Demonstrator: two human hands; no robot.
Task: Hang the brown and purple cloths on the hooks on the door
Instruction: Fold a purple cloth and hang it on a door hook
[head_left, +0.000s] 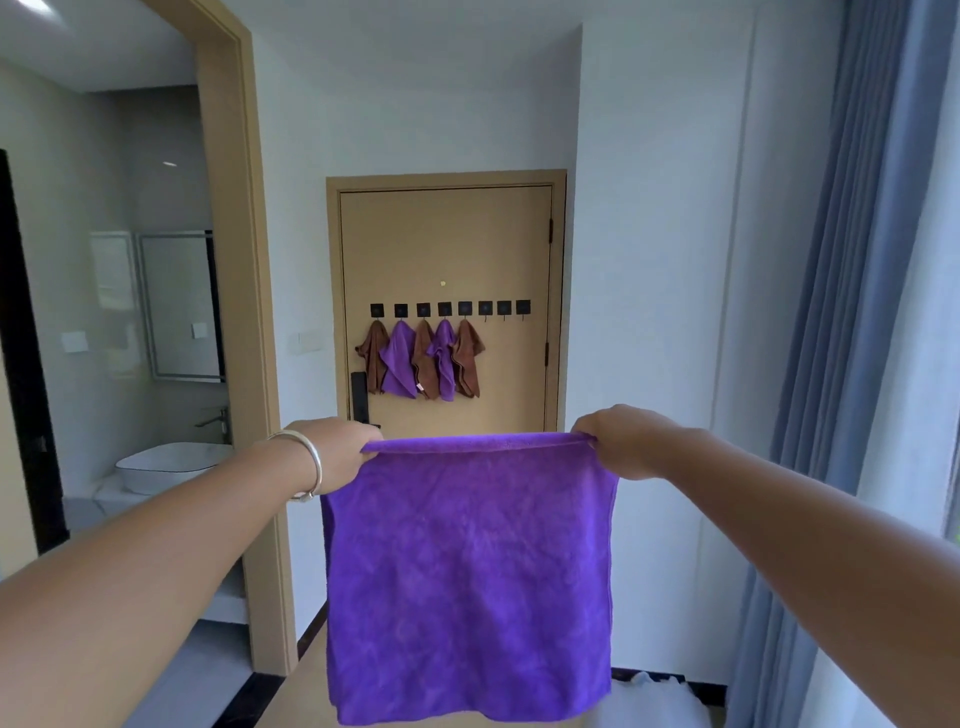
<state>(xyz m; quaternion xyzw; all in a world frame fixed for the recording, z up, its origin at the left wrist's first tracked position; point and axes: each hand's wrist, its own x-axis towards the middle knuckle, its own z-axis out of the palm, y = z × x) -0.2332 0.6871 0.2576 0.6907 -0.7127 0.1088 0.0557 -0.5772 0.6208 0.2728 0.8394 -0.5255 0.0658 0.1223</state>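
Between both outstretched arms, front and centre, hangs a purple cloth (470, 577), square, fuzzy microfibre, spread flat, top hem pulled taut and level, bottom edge loose near the frame's lower border. Left hand (335, 457) pinches the top-left corner, fingers curled closed round the hem; a silver bangle (311, 467) sits on that wrist. Right hand (623, 441) pinches the top-right corner the same way, fingers closed on the fabric. Well beyond the cloth stands a tan door (447, 249), shut, with a row of eight black square hooks (449, 308) across its middle. Five left hooks are taken: brown cloth (374, 358), purple (399, 364), brown (425, 358), purple (444, 364), brown (467, 358), all bunched, hanging from one corner, overlapping each other. Three right hooks (504, 307) are bare, with plain door face below them. Black lock handle (360, 397) sits at the door's left edge, just above the left hand in view. White walls flank the door; open floor lies between person and door. Left side: tan door frame (234, 260) opening to a bathroom with a white basin (166, 465) and mirror (179, 306). Right side: blue curtain (857, 312) hanging close to the right arm.
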